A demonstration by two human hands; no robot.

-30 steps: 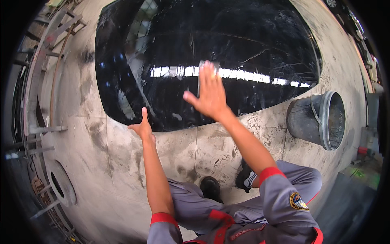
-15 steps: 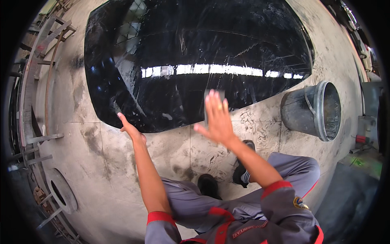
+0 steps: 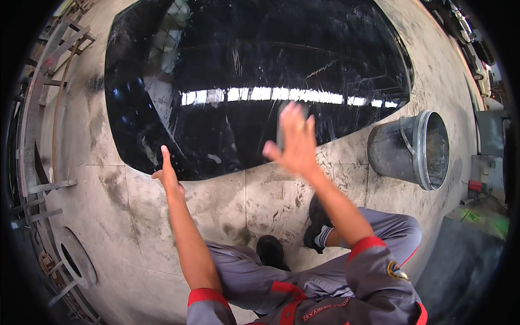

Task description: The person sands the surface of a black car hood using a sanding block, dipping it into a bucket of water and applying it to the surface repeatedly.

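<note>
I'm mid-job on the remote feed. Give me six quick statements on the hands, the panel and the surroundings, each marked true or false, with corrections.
1. The left hand is at the near edge of a glossy black panel. True.
2. The right hand is clenched into a fist. False: the right hand has its fingers stretched out, though they are blurred.
3. A grey bucket is to the right of the right hand. True.
4. A tyre is next to the bucket. False: the tyre is at the lower left.
5. A white band of reflected light crosses the panel. True.
6. The sleeves reach the wrists. False: the grey sleeves are short, leaving the forearms bare.
</note>
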